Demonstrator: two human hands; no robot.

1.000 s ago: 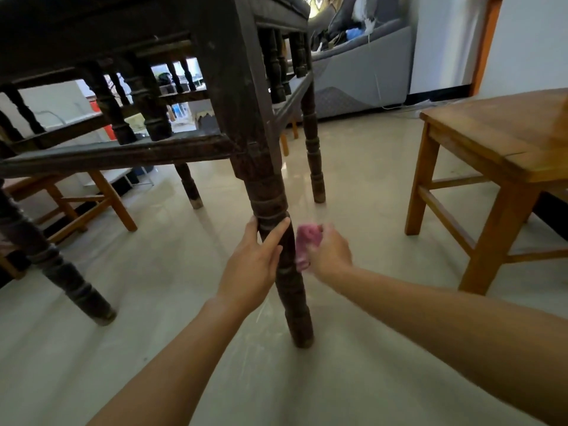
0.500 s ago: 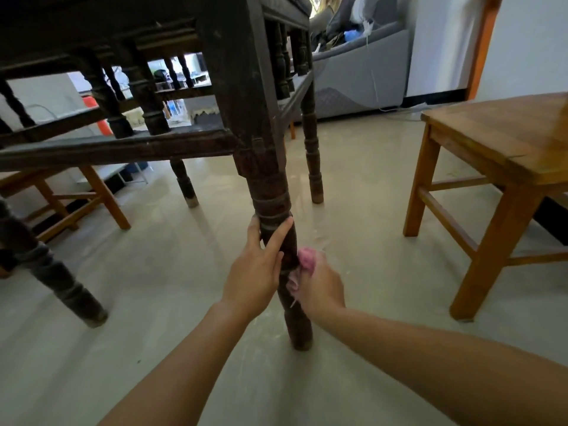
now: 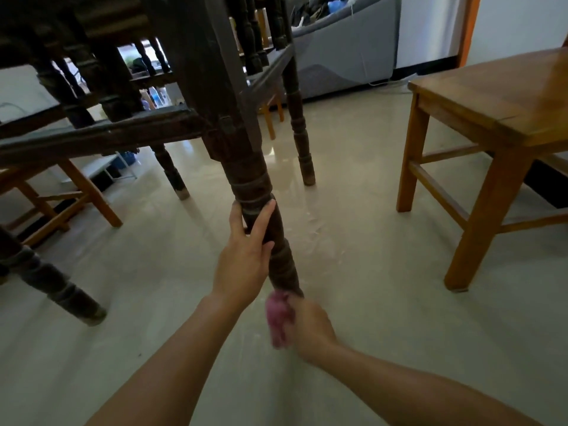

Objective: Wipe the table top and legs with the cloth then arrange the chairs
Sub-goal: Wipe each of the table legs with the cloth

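I look from low down at the dark turned near leg (image 3: 276,241) of the old wooden table (image 3: 101,139). My left hand (image 3: 246,259) is wrapped round the middle of that leg, thumb on the right side. My right hand (image 3: 310,324) grips a bunched pink cloth (image 3: 278,318) and presses it against the foot of the same leg, hiding the foot. The cloth is blurred.
A light wooden chair (image 3: 498,118) stands close on the right. Another light wooden chair (image 3: 61,204) is under the table at the left. Other dark table legs (image 3: 302,142) stand behind and at the left (image 3: 52,287). A grey sofa (image 3: 344,50) lies beyond.
My right hand has slid the pink cloth down the leg from its middle to the foot. My left hand has kept its hold on the leg.
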